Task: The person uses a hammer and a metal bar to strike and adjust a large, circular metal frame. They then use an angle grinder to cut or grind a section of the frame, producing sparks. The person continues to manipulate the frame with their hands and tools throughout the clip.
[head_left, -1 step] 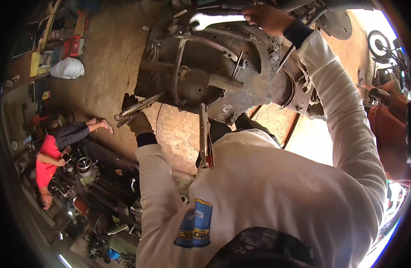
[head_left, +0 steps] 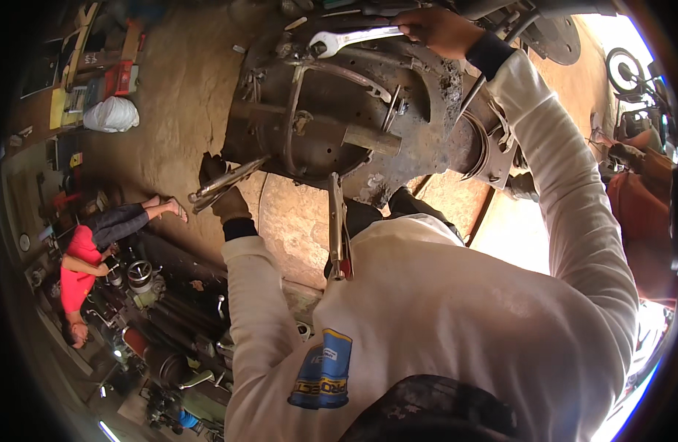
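Note:
In the head view my right hand is closed round one end of a silver open-ended wrench. The wrench's jaw points left, over the far part of a dark, dirty steel plate. My left hand is beside the plate's left edge, partly behind locking pliers that meet that edge. Its fingers are dark and partly hidden, so its grip does not show. A second pair of locking pliers stands at the near edge. A curved metal frame and a short flat bar lie on the plate.
A person in a red shirt is at machinery on the left. Lathe-like equipment fills the lower left. A white bag sits by shelves. Coiled metal rod lies right of the plate. A motorcycle stands far right.
The wrench has shifted slightly left and its jaw has dipped a little; the bright glare on it has faded. My left hand and both pliers look nearly the same.

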Action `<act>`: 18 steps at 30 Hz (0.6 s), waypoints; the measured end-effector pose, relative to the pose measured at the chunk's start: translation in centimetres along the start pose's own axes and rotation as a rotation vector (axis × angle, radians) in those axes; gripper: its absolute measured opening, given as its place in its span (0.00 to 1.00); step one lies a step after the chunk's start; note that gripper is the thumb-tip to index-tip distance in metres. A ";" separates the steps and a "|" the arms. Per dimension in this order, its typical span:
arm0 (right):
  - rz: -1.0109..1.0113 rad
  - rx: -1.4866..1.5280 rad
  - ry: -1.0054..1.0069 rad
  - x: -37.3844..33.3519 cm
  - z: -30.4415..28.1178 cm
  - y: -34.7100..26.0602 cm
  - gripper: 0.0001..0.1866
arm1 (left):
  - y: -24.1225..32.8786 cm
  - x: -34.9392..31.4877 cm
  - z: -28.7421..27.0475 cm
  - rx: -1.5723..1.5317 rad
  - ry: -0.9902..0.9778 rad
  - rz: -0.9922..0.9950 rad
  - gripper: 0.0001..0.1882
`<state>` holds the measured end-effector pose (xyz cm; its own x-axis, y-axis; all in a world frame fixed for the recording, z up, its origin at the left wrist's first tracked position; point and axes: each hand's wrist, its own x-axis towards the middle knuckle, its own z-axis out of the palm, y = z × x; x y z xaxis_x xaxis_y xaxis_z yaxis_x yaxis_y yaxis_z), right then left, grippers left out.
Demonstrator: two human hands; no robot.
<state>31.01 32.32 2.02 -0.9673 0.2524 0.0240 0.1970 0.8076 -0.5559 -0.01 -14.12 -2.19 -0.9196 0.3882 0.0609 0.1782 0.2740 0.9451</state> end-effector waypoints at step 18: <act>-0.426 -0.085 -0.180 12.1 -1.1 -7.2 0.22 | 1.4 4.1 4.6 0.749 -0.224 0.451 0.25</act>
<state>18.05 30.20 7.25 -0.9757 -0.2015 0.0864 -0.2185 0.8617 -0.4580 -1.88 -8.08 -2.14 -0.6317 0.7381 0.2370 0.7587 0.5258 0.3847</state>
